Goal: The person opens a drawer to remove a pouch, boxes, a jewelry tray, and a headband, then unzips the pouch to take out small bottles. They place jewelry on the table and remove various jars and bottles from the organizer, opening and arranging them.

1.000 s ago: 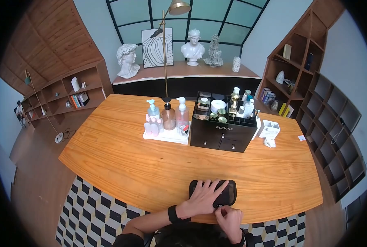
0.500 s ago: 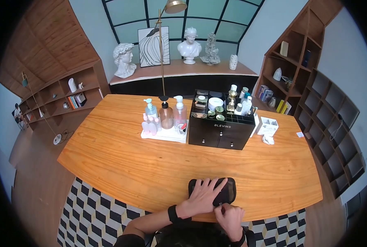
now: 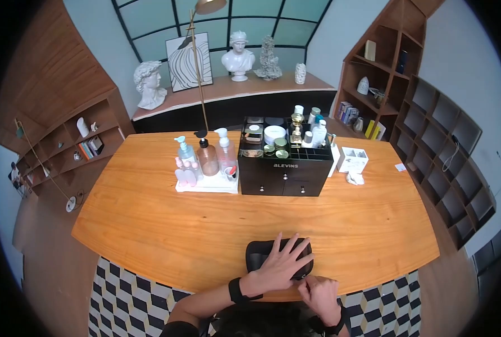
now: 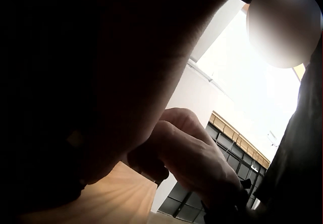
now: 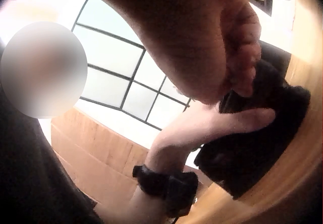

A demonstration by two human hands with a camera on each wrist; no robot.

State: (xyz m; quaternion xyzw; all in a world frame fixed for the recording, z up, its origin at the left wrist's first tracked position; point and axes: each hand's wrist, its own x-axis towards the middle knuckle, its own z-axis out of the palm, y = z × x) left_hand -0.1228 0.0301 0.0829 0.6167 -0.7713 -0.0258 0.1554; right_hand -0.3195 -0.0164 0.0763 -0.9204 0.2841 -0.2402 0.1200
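A black zippered pouch (image 3: 255,257) lies near the front edge of the wooden table. My left hand (image 3: 281,264) rests on top of it with fingers spread, holding it down. At the pouch's near right corner, my right hand (image 3: 321,294) has its fingers curled and pinches the zipper pull, which the fingers hide. In the right wrist view, the left thumb (image 5: 247,120) lies along the dark pouch (image 5: 257,156), beneath the curled right hand (image 5: 202,42). The left wrist view shows the right hand (image 4: 189,153) bent beside the table edge.
Farther back stands a black cosmetics organizer (image 3: 281,177) full of jars and bottles. Left of it, a white tray (image 3: 205,188) bears pump bottles (image 3: 208,160). A white box (image 3: 353,160) and a crumpled tissue (image 3: 355,178) lie to the right.
The right hand has moved rightward along the pouch's near edge to its corner. The left hand stays on the pouch, fingers spread wider. The head view has turned to the right.
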